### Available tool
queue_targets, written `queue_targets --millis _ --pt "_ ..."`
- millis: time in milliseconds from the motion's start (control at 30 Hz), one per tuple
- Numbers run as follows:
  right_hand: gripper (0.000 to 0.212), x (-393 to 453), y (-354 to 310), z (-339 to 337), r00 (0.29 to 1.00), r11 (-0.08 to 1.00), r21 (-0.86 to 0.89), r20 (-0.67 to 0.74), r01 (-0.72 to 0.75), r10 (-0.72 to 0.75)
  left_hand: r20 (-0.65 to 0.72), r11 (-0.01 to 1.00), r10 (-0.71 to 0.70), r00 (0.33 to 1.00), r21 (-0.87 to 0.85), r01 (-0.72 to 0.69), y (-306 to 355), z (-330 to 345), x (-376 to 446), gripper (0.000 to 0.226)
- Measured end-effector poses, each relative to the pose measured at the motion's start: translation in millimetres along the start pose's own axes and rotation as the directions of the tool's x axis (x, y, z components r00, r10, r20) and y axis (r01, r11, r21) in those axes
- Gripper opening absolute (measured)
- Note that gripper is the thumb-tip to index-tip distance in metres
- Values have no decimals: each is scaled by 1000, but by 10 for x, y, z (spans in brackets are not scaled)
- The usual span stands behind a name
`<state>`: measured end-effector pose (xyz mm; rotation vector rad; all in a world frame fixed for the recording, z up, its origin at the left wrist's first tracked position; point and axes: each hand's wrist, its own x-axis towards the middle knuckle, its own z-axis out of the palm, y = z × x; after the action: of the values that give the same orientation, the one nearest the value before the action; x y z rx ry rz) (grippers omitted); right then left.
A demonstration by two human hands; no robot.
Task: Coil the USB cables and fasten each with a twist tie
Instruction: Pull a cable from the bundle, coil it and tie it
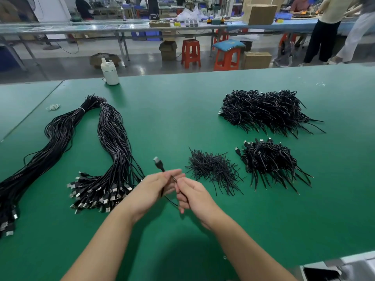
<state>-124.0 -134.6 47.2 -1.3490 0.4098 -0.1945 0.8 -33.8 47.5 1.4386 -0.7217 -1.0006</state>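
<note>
Gripping one USB cable (160, 166) above the table (203, 230), left hand (151, 192) and right hand (193, 196), fingers curled.

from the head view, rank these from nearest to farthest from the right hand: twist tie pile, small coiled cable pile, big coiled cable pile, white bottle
From the right hand:
1. Twist tie pile, just beyond the hand, slightly right.
2. Small coiled cable pile, farther right.
3. Big coiled cable pile, behind that, right side.
4. White bottle, far edge of the table, left.

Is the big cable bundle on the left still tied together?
Tied: white bands wrap the cable bundle near its far end.
</note>
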Motion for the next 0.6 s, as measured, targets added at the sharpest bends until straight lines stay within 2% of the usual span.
queue_targets --millis 33,67,133,167,200,233,267,300,333,367,400,433,467,533,567,600 --pt "32 -15 40 12 1000 1000 -11 28 -8 8 -66 979 37 997 -197 -49 -5 27 45 39" --pt "34 -24 85 29 998 999 -32 55 -22 24 -152 914 63 986 -389 -118 24 47 85 42" --pt "40 -43 182 43 995 993 -95 73 -67 74 -257 703 75 964 -672 -234 154 -6 112 45" --pt "42 -49 212 31 994 990 -116 55 -86 93 -235 638 74 969 -736 -227 233 -72 90 42" --pt "45 -46 226 5 994 990 -103 29 -100 104 -151 642 81 985 -749 -167 314 -134 33 38" --pt "46 -33 222 -29 994 993 -41 5 -113 113 -9 720 73 997 -691 -59 394 -173 -63 34" --pt "46 -10 197 -60 993 991 51 -4 -121 121 161 842 31 986 -535 61 433 -196 -142 34" --pt "46 13 151 -78 992 984 130 5 -125 125 320 953 -45 946 -272 137 442 -199 -192 37" --pt "45 36 98 -78 992 978 165 21 -125 123 423 988 -147 894 14 156 427 -185 -215 42" --pt "44 56 49 -66 993 982 146 35 -117 113 442 955 -265 857 243 170 406 -151 -218 45" --pt "41 66 11 -41 994 990 95 44 -108 104 386 902 -355 851 380 204 370 -118 -199 47" --pt "39 72 -11 -21 994 994 43 41 -100 99 291 861 -389 874 452 233 323 -99 -160 48" --pt "36 71 -25 -16 995 995 2 23 -98 97 185 837 -363 913 496 233 277 -90 -112 47" --pt "33 57 -37 -44 996 995 -42 -31 -91 89 -29 839 -159 987 523 151 187 -79 -19 39" --pt "32 47 -39 -62 995 994 -63 -45 -86 83 -137 890 -24 990 448 83 154 -49 31 35" --pt "33 43 -35 -73 996 993 -88 -44 -82 78 -237 969 57 970 248 3 129 -15 92 34"
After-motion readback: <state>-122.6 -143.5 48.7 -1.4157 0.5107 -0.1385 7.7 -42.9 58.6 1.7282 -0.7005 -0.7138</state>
